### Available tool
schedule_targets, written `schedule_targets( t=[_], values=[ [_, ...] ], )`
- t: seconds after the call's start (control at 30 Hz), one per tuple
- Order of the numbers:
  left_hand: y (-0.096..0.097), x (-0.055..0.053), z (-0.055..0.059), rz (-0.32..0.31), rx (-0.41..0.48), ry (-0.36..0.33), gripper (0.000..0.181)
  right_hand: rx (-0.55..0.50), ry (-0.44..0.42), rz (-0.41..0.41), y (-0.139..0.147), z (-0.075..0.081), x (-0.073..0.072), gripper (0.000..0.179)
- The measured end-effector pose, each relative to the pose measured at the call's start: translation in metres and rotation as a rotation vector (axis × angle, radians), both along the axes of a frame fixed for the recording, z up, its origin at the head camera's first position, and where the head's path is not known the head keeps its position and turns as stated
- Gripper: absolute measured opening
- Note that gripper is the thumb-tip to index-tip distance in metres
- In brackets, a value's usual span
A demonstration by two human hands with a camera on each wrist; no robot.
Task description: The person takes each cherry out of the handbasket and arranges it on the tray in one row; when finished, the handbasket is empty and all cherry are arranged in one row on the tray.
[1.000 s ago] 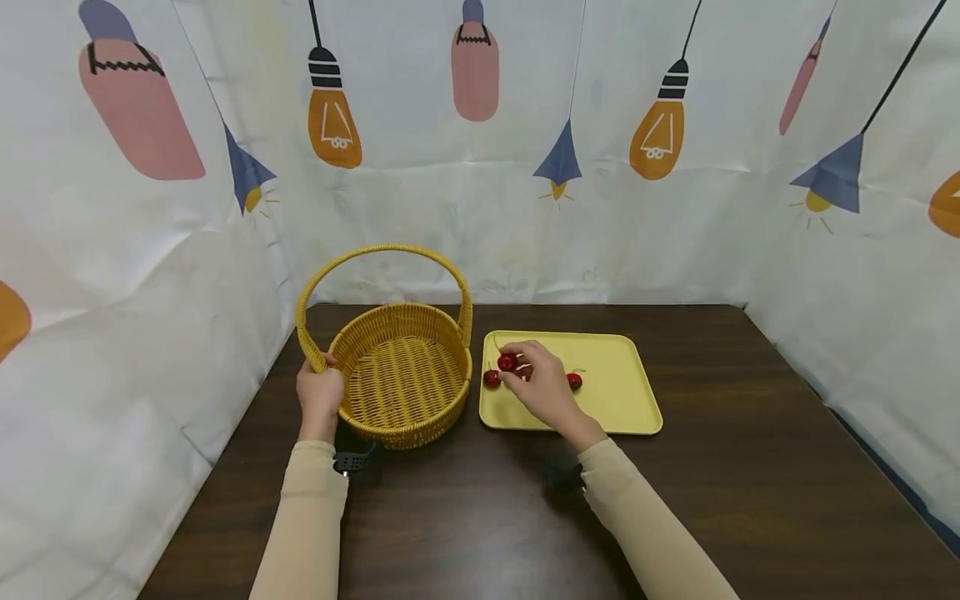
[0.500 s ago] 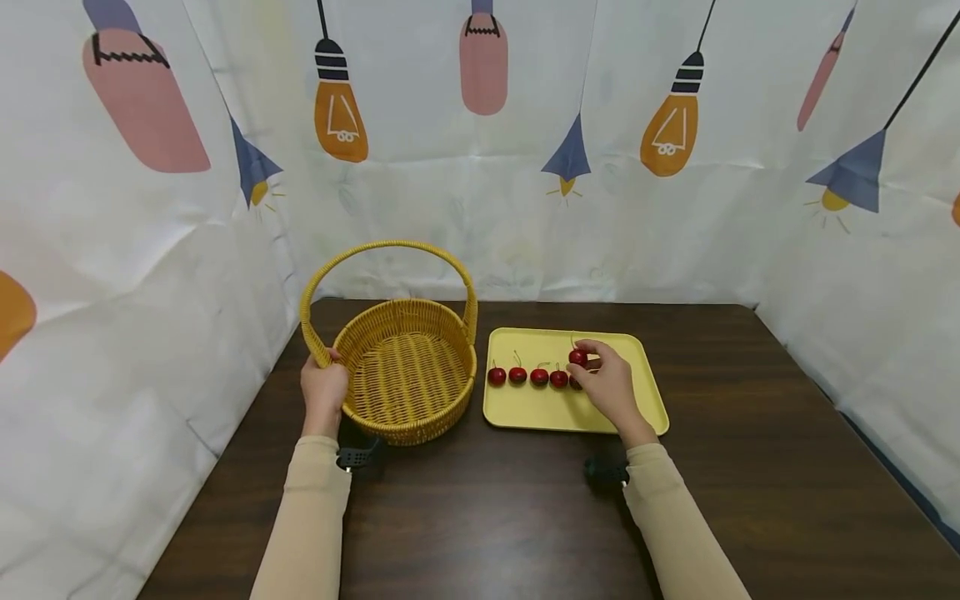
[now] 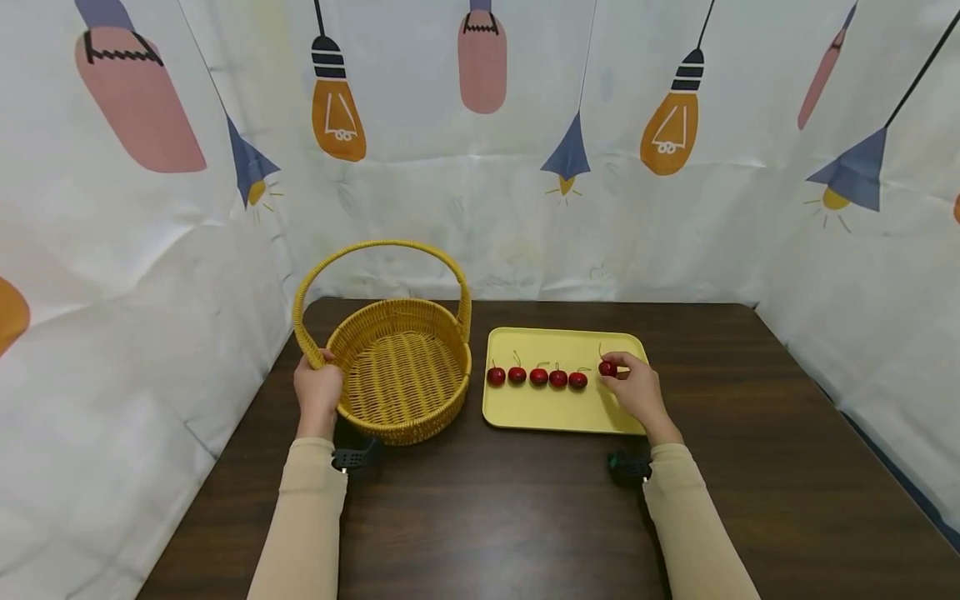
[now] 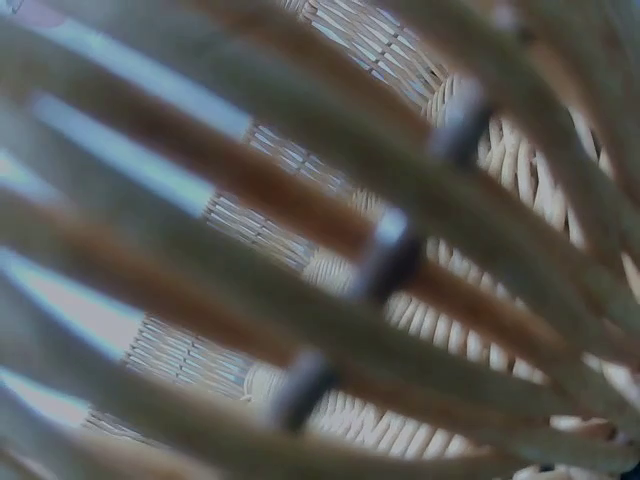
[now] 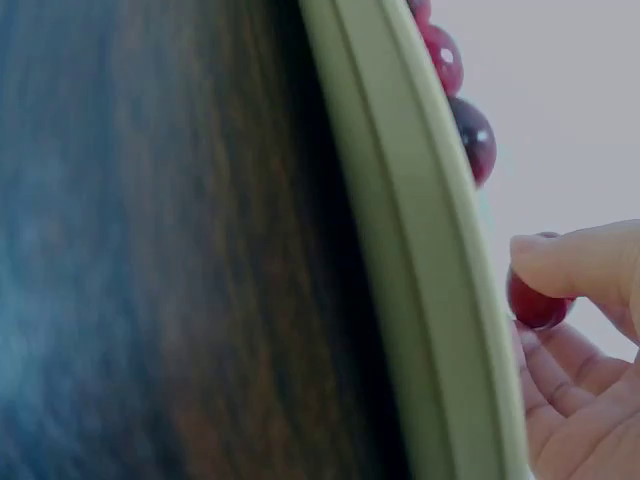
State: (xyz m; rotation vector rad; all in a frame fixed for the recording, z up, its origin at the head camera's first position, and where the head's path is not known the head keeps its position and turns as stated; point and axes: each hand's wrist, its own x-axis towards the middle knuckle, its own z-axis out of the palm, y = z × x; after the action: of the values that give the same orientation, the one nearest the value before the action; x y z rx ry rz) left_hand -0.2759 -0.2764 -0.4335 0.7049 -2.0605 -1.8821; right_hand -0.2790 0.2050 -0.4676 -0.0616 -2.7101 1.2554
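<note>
A yellow woven basket (image 3: 405, 433) with a tall arched handle (image 3: 390, 243) stands at the left of the table. My left hand (image 3: 318, 390) grips the foot of that handle at the basket's left side. Over the right part of a pale yellow tray (image 3: 555, 412), my right hand (image 3: 636, 390) pinches a dark red cherry (image 3: 607, 368), its stem pointing up. In the right wrist view, the thumb (image 5: 575, 262) presses on this cherry (image 5: 538, 300). Several other cherries (image 3: 538, 377) lie in a row on the tray, left of my right hand.
The dark brown wooden table (image 3: 480, 517) carries the basket and tray, with a narrow gap between them. A white curtain (image 3: 480, 217) printed with lamps and bulbs hangs behind and on both sides. In the left wrist view, woven basket strips (image 4: 300, 230) fill the frame.
My right hand has moved right across the tray with the pinched cherry, past the row, and come a little lower. The left hand keeps its grip on the basket handle.
</note>
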Motion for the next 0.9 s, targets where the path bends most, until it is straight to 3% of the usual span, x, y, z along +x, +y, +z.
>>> schedule_targets(
  t=[0.5, 0.9],
  values=[
    [-0.005, 0.005, 0.001, 0.028, 0.010, -0.016, 0.034, 0.030, -0.142, 0.140, 0.008, 0.001, 0.004, 0.040],
    [-0.011, 0.004, -0.001, 0.066, -0.045, -0.013, 0.033, 0.024, -0.156, 0.125, 0.006, 0.001, 0.003, 0.040]
  ],
)
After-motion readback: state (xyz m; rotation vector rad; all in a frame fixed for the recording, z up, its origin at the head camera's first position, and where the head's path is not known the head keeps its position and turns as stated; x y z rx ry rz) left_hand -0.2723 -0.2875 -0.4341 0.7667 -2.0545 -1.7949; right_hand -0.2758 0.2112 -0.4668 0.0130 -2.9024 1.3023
